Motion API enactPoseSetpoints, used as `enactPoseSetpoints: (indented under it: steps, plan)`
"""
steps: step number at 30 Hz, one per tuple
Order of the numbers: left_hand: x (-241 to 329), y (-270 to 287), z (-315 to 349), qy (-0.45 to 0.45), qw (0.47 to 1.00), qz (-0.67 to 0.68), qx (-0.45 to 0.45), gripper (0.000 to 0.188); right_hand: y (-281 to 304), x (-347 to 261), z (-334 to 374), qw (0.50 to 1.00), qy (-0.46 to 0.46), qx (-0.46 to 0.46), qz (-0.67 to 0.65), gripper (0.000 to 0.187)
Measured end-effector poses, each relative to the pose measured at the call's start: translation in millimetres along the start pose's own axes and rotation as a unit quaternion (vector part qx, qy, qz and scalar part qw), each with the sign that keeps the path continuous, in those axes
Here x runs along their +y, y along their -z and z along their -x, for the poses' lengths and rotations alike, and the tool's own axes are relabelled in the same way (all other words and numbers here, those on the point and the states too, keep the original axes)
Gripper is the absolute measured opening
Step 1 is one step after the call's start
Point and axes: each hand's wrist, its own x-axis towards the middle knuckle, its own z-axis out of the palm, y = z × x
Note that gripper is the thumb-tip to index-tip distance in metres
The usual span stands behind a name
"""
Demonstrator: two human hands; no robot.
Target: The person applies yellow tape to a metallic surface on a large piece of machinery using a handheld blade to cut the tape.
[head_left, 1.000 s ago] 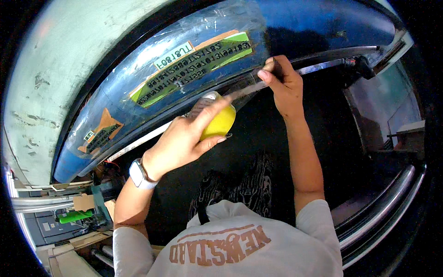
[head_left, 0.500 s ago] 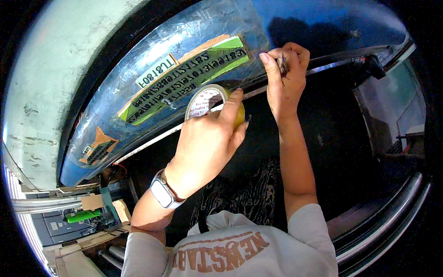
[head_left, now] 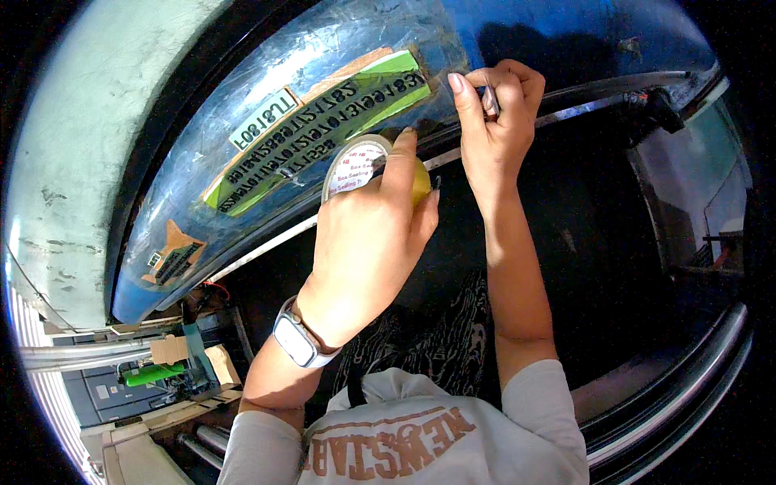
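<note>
My left hand (head_left: 368, 242) is closed around a roll of clear packing tape (head_left: 349, 176), its index finger lying along the roll. The roll is next to the lower edge of a curved blue surface (head_left: 533, 28). A green label (head_left: 380, 89) with black marks lies on this surface under shiny clear tape (head_left: 339, 40). To the right of the label, my right hand (head_left: 503, 133) is closed in a pinch against the blue surface. A small shiny piece shows between its thumb and fingers, too small to name.
A pale green panel (head_left: 65, 137) with a black edge borders the blue surface on the left. Farther down the surface is a smaller torn brown label (head_left: 174, 255). Metal rails (head_left: 679, 396) run at lower right. Cardboard pieces (head_left: 168, 349) and a green object (head_left: 155, 373) are at lower left.
The view has shifted slightly, so the label sits a little higher and farther left. Both hands keep their grips, and the right fingers have bent a little differently.
</note>
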Motion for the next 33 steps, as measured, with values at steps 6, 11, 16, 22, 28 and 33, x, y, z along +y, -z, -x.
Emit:
enactPoseSetpoints:
  steps: [6, 11, 16, 22, 28, 33]
  plan:
    - [5.9, -1.5, -4.5, 0.024, 1.0, -0.015, 0.003, 0.054, -0.9, 0.5, -0.4, 1.0, 0.005, 0.005, -0.018, 0.021]
    - [9.5, -2.4, -9.4, 0.028, 0.999, -0.034, 0.0, 0.054, 0.8, 0.1, -0.9, 1.0, -0.005, -0.005, -0.012, 0.02]
    - [8.4, -1.7, -11.7, 0.029, 0.999, -0.015, 0.006, 0.055, 2.7, -4.3, -2.7, 0.999, -0.022, -0.03, -0.002, 0.023]
    - [7.3, -0.8, -12.4, 0.028, 1.0, -0.014, -0.001, 0.055, 5.3, -11.0, -4.7, 0.999, -0.011, -0.04, 0.006, 0.036]
    - [10.5, 3.4, -12.0, 0.054, 0.998, -0.015, -0.024, 0.056, 5.5, -12.3, -4.6, 0.998, -0.034, -0.044, 0.002, 0.04]
    - [10.4, 4.5, -8.9, 0.049, 0.998, -0.025, -0.016, 0.054, 5.0, -7.7, -2.3, 0.999, -0.032, -0.042, -0.003, 0.038]
